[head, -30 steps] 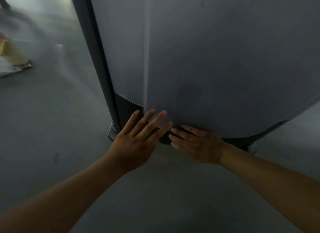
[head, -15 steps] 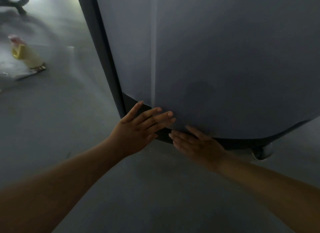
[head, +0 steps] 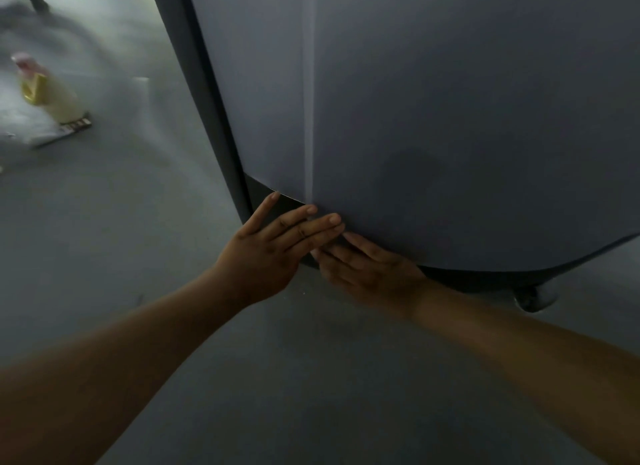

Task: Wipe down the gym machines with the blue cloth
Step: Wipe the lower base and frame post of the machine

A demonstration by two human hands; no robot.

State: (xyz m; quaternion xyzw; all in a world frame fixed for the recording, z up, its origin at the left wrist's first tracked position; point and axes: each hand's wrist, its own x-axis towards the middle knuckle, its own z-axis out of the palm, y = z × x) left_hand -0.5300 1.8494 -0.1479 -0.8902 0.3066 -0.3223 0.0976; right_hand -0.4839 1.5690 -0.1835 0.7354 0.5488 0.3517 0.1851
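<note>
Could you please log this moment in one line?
left hand: flat on panel edge | right hand: at panel base | blue cloth: unseen

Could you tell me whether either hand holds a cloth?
No, the left hand and right hand are bare, fingers straight against the grey panel.

Grey floor point(head: 104, 257) under machine point(head: 450, 118), bottle point(head: 59, 101)

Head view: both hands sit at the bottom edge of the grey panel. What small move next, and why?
Probably draw one hand back to fetch the blue cloth: the left hand and right hand lie bare and flat on the panel, at its lower edge, and no cloth shows anywhere in view.
</note>
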